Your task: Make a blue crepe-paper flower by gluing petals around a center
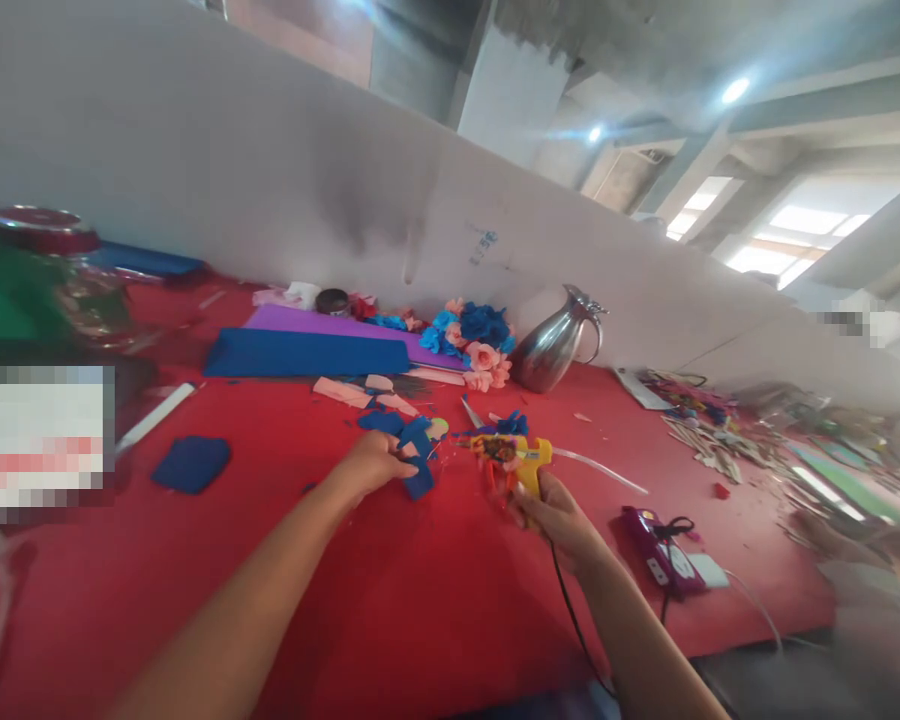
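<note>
Left hand: thumb and fingers pinched nearly closed on a blue crepe-paper piece, held over the red tabletop near the middle. Right hand: wrapped around the handle of a yellow hot-glue gun; can't tell if the trigger is pressed. Gun is just right of the paper, nozzle aimed at the left hand. Main risk: burn, if the gun is hot and the nozzle drifts or glue runs past the paper edge onto the fingers. Risk 2: the paper looks thin, so too much glue could soak through or string across it. Risk 3: dark power cord drops beside the right forearm; a snag could jerk the nozzle off line. Risk 4: scissors lie just behind the gun, so a careless reach could hit the blades, and loose blue and pink paper scraps nearby could stick to stray glue. Purple power strip sits to the right with leads attached; a tug could shift it.
</note>
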The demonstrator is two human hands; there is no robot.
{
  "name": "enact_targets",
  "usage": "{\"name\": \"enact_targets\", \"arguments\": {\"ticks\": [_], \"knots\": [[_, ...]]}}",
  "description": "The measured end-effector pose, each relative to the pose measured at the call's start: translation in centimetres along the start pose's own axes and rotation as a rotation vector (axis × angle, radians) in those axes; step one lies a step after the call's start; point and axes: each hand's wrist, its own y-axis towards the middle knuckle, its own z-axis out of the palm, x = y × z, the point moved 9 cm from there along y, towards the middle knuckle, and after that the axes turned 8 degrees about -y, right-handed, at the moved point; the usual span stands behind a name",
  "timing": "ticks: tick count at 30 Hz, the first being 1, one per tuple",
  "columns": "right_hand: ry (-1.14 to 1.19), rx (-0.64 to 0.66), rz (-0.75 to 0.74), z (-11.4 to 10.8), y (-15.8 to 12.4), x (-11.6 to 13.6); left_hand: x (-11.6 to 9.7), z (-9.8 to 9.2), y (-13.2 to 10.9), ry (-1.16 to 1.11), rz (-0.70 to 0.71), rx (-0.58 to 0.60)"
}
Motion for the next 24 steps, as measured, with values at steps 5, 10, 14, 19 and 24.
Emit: {"name": "enact_targets", "arguments": {"ticks": [5,10,14,19,24], "knots": [[-0.222,0.125,0.046,1.9,-1.3,-1.5,0.3,0.3,0.2,0.035,0.007,0.023],[-0.378,0.100,0.006,2.4,-1.2,-2.2,0.0,0.2,0.3,0.125,0.038,0.022],[-0.460,0.097,0.058,3.0,-1.1,-2.6,-0.2,0.3,0.2,0.214,0.060,0.030],[-0.581,0.111,0.054,3.3,-0.7,-2.4,-0.4,0.4,0.1,0.319,0.055,0.040],[-0.633,0.116,0.055,3.1,-0.3,-2.7,-0.5,0.7,0.1,0.405,0.047,0.076]]}}
